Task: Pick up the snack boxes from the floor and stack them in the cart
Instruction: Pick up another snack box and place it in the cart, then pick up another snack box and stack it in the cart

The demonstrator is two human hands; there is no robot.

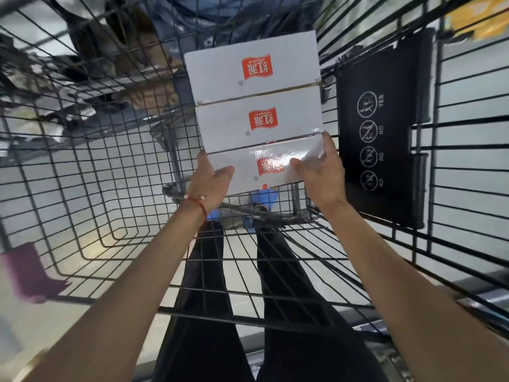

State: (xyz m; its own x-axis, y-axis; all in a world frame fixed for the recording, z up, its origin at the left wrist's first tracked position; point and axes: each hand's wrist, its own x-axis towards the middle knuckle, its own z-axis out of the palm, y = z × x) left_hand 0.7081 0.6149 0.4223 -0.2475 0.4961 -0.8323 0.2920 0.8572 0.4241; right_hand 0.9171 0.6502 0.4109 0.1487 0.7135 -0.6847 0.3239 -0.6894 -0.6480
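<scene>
Beside the cart flap [385,119], left hand [212,183] and right hand [321,177] grip a box [248,161].

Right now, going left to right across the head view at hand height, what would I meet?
Left hand → nearest snack box → right hand → black warning panel.

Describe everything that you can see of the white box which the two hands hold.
The nearest box is a flat white carton, seemingly wrapped in glossy film that reflects light, with a red logo on its upper face. It sits roughly level inside the wire cart, its far edge against the middle box. The left hand grips its left end and the right hand its right end, thumbs on top.
</scene>
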